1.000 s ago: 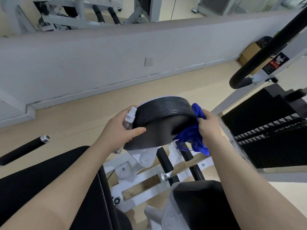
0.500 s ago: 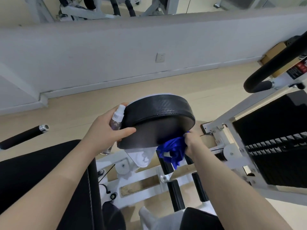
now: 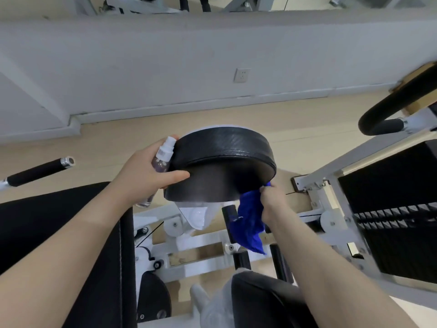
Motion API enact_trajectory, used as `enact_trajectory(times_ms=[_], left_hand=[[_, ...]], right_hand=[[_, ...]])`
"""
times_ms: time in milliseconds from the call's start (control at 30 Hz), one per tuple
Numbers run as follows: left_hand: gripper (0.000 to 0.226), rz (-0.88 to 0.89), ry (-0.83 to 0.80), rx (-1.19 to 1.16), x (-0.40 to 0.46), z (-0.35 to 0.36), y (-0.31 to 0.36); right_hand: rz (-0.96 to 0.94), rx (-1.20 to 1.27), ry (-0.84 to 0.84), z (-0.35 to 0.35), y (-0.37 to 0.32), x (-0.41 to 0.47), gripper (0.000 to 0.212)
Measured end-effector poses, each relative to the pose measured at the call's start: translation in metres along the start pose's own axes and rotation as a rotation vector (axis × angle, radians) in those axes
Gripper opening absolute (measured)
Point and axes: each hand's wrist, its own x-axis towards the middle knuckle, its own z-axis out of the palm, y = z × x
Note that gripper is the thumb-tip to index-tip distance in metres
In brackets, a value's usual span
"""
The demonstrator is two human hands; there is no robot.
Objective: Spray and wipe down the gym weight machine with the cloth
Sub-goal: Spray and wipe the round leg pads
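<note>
Wiping under the round pad, your right hand grips the cloth; your left hand grips the spray bottle. Next, rub along the pad's low edge.

Even, soft indoor light falls from above, with no hard shadows. A faint sheen lies on the round black leather pad. The wide lens bends the grey wall and floor line. The right edge is motion-smeared, notably the black weight stack.

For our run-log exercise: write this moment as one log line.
left hand: holds spray bottle, steadies round pad | right hand: blue cloth at pad's lower right edge
</note>
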Motion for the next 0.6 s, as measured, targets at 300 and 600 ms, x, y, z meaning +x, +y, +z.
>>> enact_trajectory(times_ms=[300,600], left_hand=[[0.059,-0.058,0.038,-0.136,-0.024,0.002,-0.004],[0.054,-0.231,-0.21,-0.653,-0.036,-0.04,-0.037]], right_hand=[[-1.192,-0.885,0.375,0.039,-0.054,-0.097,0.043],[-1.648,-1.317,0.457,0.087,0.019,-0.141,0.036]])
